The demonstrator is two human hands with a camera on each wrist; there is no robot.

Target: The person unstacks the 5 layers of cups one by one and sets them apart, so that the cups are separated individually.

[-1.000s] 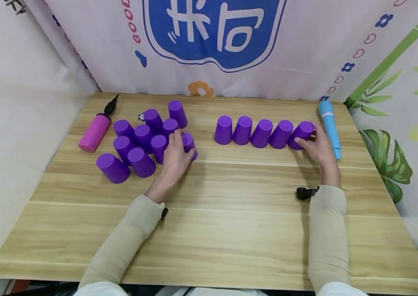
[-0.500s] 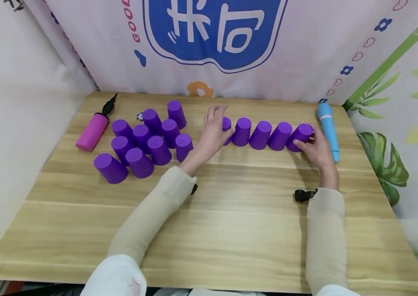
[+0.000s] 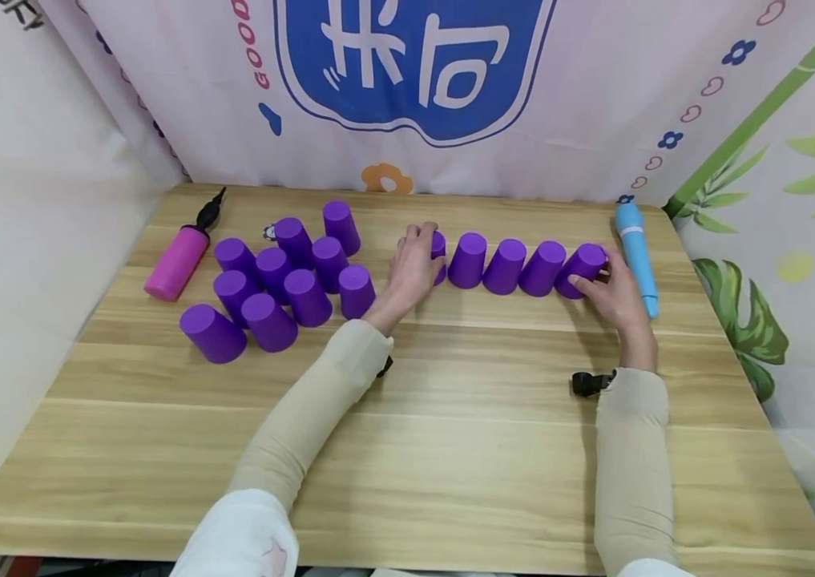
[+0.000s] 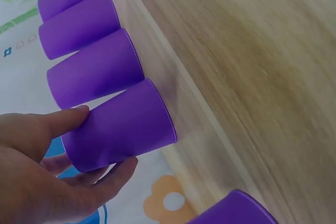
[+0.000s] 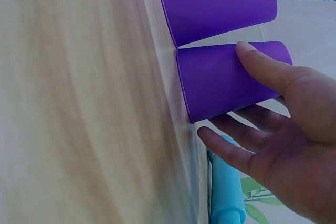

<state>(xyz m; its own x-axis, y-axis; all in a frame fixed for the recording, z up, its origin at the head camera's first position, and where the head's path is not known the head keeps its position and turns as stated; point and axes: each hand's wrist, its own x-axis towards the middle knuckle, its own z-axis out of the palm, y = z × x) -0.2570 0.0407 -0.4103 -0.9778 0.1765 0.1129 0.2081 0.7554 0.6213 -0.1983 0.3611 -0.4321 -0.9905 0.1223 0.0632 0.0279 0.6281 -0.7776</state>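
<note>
Several purple cups stand upside down in a row on the wooden table. My left hand grips the cup at the row's left end, thumb on one side and fingers on the other. At the opposite end my right hand holds the last cup, its thumb on the near face and fingers along the outer side. Between the hands stand three more cups, among them a middle cup. My left hand partly covers its cup in the head view.
Left of the row is a loose cluster of upside-down purple cups, including a front cup. A pink hand pump lies at the far left. Beside my right hand lies a light blue pump-like cylinder. A printed cloth hangs behind the table.
My left hand has moved right, from a cup at the cluster's edge to the cup at the row's left end, and closed around it. My right hand stays at the row's right end.
</note>
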